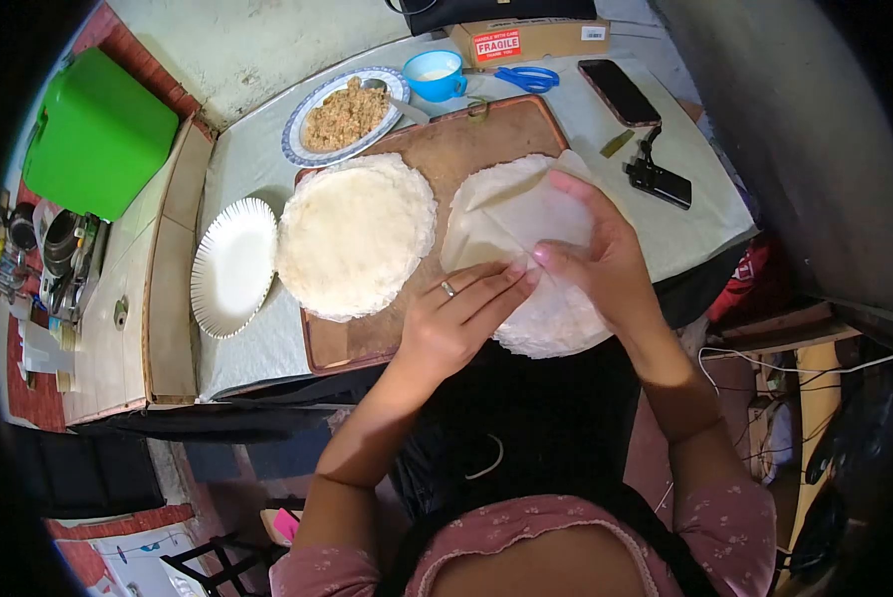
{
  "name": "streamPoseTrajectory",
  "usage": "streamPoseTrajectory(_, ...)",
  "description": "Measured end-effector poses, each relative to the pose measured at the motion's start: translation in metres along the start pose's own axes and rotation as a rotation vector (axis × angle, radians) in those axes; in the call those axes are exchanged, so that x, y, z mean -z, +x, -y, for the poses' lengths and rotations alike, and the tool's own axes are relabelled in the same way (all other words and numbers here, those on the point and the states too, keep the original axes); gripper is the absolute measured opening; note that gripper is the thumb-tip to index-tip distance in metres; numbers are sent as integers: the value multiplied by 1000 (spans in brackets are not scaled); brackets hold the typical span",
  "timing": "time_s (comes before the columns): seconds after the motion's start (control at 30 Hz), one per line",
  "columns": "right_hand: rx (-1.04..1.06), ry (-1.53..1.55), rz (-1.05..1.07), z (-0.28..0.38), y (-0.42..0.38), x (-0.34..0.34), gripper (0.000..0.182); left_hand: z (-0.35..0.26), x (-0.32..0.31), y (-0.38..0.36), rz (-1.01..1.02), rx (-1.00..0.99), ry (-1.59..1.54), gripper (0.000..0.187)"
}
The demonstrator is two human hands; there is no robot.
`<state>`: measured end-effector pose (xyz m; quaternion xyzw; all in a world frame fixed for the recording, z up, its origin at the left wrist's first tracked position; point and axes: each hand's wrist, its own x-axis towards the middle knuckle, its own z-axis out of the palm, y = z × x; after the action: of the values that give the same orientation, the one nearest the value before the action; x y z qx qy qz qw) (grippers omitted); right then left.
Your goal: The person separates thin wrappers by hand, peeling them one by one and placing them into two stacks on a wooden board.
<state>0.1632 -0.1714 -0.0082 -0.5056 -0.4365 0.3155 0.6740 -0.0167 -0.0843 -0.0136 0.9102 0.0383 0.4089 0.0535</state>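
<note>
Two bare hands work a thin white wrapper (pixel 541 214) over the right-hand stack of round sheets (pixel 551 333); the left hand (pixel 458 316), ringed, presses its fingers on the wrapper's near edge; the right hand (pixel 601 249) pinches it between thumb and fingers; both stacks overlap a brown board (pixel 446 149) on the bench (pixel 237 164), a second stack (pixel 357 236) lying left, below a plate of filling (pixel 345 115).

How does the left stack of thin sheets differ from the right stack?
The left stack lies flat on top, while the right stack has creased, folded material on top. No hand touches the left stack; the left hand and right hand are working at the right stack. Both are pale and roughly round.
</note>
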Motion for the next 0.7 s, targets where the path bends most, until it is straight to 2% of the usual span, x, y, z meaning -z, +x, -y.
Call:
streamPoseTrajectory(0.1,-98,102,38,6,2,13,63,3,6,-3,38,-43,-9,36)
streamPoseTrajectory(0.4,-109,-41,164,9,12,36,63,18,23,-26,45,-89,-104,31)
streamPoseTrajectory(0.53,-232,29,192,17,15,39,63,27,27,-38,30,-36,-167,30)
streamPoseTrajectory(0.63,-198,19,173,14,14,36,65,26,26,-46,40,56,-194,32)
streamPoseTrajectory(0.7,-95,-17,146,4,12,30,65,21,22,-47,90,156,-197,34)
